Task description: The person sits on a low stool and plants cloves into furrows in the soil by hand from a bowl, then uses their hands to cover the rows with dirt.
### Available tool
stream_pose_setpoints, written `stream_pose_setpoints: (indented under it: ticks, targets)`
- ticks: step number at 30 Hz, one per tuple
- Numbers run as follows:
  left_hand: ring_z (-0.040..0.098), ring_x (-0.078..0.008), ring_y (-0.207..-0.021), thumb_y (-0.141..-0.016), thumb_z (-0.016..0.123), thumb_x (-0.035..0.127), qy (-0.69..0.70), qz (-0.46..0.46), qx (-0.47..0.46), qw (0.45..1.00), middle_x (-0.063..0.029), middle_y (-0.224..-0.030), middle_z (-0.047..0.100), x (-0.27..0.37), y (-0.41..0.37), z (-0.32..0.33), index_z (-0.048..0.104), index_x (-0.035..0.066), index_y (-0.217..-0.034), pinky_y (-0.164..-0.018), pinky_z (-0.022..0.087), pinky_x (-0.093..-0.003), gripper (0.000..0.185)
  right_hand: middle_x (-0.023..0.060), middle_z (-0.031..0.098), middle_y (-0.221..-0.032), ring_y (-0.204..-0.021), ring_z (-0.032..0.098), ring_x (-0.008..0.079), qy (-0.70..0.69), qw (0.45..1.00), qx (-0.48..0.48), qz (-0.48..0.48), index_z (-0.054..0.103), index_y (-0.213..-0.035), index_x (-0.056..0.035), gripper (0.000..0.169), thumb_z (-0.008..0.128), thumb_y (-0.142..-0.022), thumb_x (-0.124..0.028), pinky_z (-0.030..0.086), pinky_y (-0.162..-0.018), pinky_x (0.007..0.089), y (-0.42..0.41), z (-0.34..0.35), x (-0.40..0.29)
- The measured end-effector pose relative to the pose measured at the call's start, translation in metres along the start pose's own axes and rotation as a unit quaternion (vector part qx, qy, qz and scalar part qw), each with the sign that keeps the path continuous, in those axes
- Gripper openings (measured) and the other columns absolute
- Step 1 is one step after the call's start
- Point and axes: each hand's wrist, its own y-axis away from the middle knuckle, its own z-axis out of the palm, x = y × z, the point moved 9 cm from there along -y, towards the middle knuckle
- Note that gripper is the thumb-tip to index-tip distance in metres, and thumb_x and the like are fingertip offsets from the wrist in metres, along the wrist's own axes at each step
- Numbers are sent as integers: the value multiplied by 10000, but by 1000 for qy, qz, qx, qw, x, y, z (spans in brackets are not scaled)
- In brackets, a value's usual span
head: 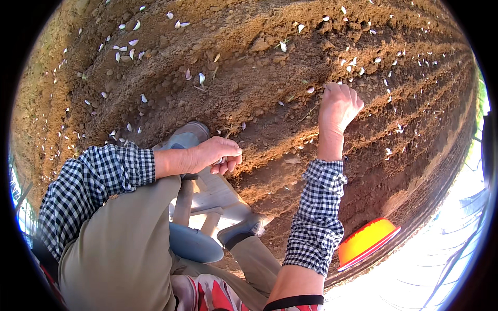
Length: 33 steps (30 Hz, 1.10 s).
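Note:
My left hand (218, 155) is loosely curled above my shoe, with pale garlic cloves (222, 159) partly showing between its fingers. Out ahead to the right, my right hand (339, 104) reaches down to the ridged soil (268, 89), knuckles up and fingers bent. Its fingertips are mostly hidden, so whether they pinch anything is unclear. Just past them a bit of a white clove shows, and another garlic clove (310, 89) lies to their left. Many more cloves are scattered over the soil, among them one clove (202, 78) farther ahead.
A low stool with a blue round seat (194, 243) and wooden legs stands between my legs, by a pale wooden board (218, 190). My shoes (188, 136) rest on either side. A yellow-and-red basin (365, 241) sits tilted at the lower right, near bright white sheeting (424, 264).

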Motion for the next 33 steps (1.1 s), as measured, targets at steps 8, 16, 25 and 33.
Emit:
stream_pose_setpoints:
  ticks: [8,16,25,33]
  targets:
    - [579,-116,-548,-983,529,271,-2,-22,30,999,-73,-721,644,-8,7,-12,646,25,-873,-433,419,-243,294,20,710,-888,-851,609,194,-36,999,-7,12,729,-925,-144,88,745,-841,-163,398,-827,377,15,-1,-14]
    - [583,-121,-552,-984,529,288,-19,-20,19,999,-77,-715,644,-10,12,-12,644,20,-878,-428,427,-249,310,-18,655,-742,-714,578,154,-166,985,43,20,722,-919,-151,92,736,-858,-219,405,-757,350,40,-17,-23]
    - [600,-127,-564,-1001,510,311,-14,-15,3,1000,-76,-726,650,-10,8,-10,637,27,-884,-440,456,-261,333,34,667,-808,-842,600,208,34,972,-234,5,735,-902,-106,88,699,-877,-182,410,-824,400,37,16,-40]
    - [603,-125,-567,-1011,497,327,-10,-19,0,1000,-75,-741,654,-11,11,-13,631,29,-904,-460,475,-254,344,45,677,-690,-664,615,170,-59,991,-109,57,726,-790,-142,258,762,-819,-396,460,-668,369,24,3,-8]
